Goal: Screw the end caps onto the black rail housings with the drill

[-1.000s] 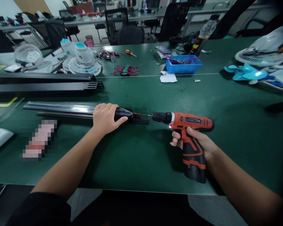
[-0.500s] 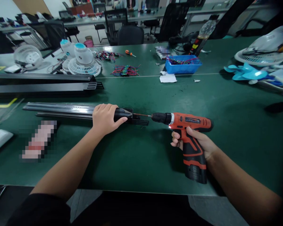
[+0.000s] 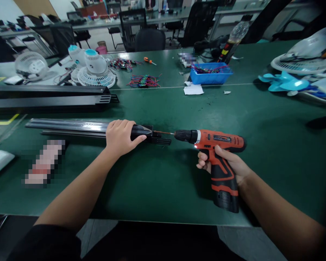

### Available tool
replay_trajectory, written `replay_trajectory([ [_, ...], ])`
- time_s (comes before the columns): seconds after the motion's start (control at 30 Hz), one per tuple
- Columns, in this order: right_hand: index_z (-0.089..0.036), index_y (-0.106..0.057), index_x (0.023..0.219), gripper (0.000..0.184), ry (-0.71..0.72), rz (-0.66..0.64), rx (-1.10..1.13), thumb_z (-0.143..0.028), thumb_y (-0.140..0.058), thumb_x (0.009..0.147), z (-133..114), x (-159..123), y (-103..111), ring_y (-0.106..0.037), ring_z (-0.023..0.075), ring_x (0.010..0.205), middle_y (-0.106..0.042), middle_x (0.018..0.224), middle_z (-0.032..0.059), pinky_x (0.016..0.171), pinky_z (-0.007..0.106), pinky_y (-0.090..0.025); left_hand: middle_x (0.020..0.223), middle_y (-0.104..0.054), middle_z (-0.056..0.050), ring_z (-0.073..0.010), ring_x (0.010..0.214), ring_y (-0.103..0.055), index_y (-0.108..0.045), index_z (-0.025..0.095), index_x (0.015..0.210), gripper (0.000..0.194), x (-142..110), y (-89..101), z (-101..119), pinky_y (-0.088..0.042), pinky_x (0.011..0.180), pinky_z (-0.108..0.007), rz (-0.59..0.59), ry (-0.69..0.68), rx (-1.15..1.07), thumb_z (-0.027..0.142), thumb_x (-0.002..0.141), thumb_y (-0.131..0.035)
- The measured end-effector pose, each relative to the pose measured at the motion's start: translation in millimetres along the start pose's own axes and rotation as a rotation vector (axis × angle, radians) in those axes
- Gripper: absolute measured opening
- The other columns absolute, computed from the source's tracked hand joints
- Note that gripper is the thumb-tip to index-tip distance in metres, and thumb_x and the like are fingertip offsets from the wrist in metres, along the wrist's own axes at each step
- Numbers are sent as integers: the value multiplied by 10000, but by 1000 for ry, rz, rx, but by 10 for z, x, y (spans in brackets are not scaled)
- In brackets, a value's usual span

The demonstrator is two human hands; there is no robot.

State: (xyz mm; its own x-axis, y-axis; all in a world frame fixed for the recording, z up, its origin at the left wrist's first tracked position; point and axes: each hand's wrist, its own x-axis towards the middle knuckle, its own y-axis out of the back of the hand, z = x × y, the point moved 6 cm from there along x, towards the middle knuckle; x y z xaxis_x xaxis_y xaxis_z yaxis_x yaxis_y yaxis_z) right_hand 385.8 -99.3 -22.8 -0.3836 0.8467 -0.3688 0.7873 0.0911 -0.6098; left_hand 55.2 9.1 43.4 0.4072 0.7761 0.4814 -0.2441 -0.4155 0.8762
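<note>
My left hand (image 3: 121, 137) is wrapped over the right end of a long dark metal profile (image 3: 70, 124), which lies on the green table with a thinner dark strip along its near side. In my right hand (image 3: 228, 161) is an orange and black cordless drill (image 3: 220, 141), its fingers round the handle and its small light glowing. A long thin bit (image 3: 164, 132) runs from the chuck leftward to the slotted black end piece (image 3: 159, 139) of the profile. Where the bit's tip meets that end is too dark to make out.
More black metal profiles (image 3: 49, 100) lie behind on the left, near white fan parts (image 3: 96, 74). Further back are wire bundles (image 3: 143, 81), an orange screwdriver (image 3: 149, 61), a blue bin (image 3: 211, 74) and a bottle (image 3: 233, 40). Blue fan blades (image 3: 284, 82) lie at the right.
</note>
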Motion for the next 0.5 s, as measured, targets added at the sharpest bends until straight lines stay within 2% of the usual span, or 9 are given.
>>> replay_trajectory([
  [0.2,-215,-789,959,389,-11,-1,-4,-550,-940,831,3,2,-3,-742,156,800,-717,851,-12,935,309,-644,1040,-808,-150,-390,999,-721,-760,200,1099,711,0,1,1,-498,973,-551,-8,9,-8,831,973,-457],
  [0.37,-220,-770,947,388,-20,-2,-9,-553,-934,833,5,-1,1,-731,163,809,-707,855,-13,973,334,-632,1043,-808,-153,-389,999,-720,-759,192,1100,723,0,4,9,-504,977,-553,-13,4,0,833,977,-448],
  [0.5,-210,-765,922,391,-9,19,-23,-551,-933,827,-11,-5,-3,-728,174,788,-710,852,0,941,333,-651,1037,-808,-145,-380,993,-721,-757,212,1097,706,1,12,10,-503,978,-549,-7,6,-8,834,977,-446],
])
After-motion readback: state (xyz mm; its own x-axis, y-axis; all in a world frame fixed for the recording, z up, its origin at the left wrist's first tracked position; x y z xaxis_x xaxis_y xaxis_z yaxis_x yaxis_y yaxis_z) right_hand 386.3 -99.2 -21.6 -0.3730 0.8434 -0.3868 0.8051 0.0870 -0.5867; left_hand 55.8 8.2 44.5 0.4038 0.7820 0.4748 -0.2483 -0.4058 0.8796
